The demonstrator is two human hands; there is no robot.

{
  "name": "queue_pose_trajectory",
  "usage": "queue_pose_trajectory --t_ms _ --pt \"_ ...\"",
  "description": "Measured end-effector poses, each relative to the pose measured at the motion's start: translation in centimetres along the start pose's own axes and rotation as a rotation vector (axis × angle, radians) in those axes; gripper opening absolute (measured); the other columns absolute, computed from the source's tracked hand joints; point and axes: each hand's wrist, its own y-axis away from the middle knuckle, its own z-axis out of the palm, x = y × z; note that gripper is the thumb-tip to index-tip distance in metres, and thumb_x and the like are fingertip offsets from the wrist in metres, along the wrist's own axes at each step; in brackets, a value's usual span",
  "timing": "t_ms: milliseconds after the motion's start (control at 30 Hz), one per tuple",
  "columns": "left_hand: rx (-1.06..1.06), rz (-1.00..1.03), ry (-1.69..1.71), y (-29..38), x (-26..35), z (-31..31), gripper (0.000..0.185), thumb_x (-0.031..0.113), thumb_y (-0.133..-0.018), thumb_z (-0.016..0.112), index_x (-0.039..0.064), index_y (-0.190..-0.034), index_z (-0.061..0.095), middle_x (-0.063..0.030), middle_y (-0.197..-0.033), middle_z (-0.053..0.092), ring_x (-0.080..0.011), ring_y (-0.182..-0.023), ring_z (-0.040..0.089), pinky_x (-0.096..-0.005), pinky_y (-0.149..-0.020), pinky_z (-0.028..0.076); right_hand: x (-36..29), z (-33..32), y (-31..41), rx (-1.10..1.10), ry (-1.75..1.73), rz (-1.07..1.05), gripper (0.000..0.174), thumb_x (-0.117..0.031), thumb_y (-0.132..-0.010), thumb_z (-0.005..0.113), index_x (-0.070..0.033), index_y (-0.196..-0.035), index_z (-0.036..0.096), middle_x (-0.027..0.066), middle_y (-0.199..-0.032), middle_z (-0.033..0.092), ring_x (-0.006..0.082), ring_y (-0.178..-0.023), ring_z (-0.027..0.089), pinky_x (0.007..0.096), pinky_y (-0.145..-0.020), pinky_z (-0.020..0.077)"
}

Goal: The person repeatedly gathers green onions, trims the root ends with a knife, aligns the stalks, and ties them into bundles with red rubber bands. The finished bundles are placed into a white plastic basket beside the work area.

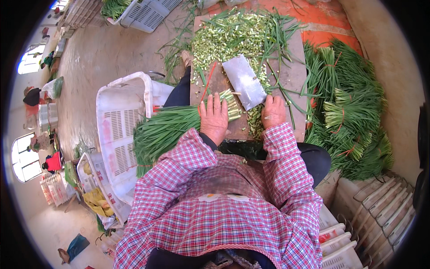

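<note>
My left hand (214,116) lies over a bundle of garlic chives (171,126) near its cut pale stem ends, pressing it on a worn board (295,75). The green leaves trail leftward over the rim of a white plastic crate (122,124). Beside my left fingers, a red tie (210,80) sticks up from the bundle. My right hand (273,111) is closed at the near end of a broad metal cleaver (244,82); its handle is hidden. The blade rests apart from the stems, over chopped stem ends (231,37) heaped toward the board's far side.
Tied chive bundles (356,111) are piled right of the board, by an orange-red sheet (331,20). Stacked crates (376,208) stand at lower right. Another crate (147,16) with greens is at the top. People (53,162) are far off at left.
</note>
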Motion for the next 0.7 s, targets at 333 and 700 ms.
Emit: queue_pose_trajectory --t_ms 333,700 --pt "0.128 0.024 -0.164 -3.0 -2.4 3.4 0.072 0.024 -0.057 0.072 -0.001 -0.118 0.043 -0.0121 -0.103 0.047 -0.027 -0.099 0.048 -0.0384 -0.081 0.039 -0.1 0.1 -1.5 -0.48 -0.64 0.163 0.036 -0.007 -0.069 0.059 0.001 -0.102 0.047 0.0242 -0.096 0.056 0.0406 -0.088 0.054 0.0433 -0.075 0.045" --pt "0.099 0.01 -0.091 -3.3 -2.3 2.4 0.063 0.019 -0.049 0.073 0.001 -0.104 0.046 -0.0098 -0.095 0.047 -0.0244 -0.091 0.049 -0.0357 -0.075 0.038 -3.1 -7.6 1.8 -0.325 -0.289 -0.089 0.015 -0.007 -0.08 0.053 -0.002 -0.088 0.041 0.0229 -0.057 0.052 0.0412 -0.053 0.053 0.0504 -0.047 0.0387"
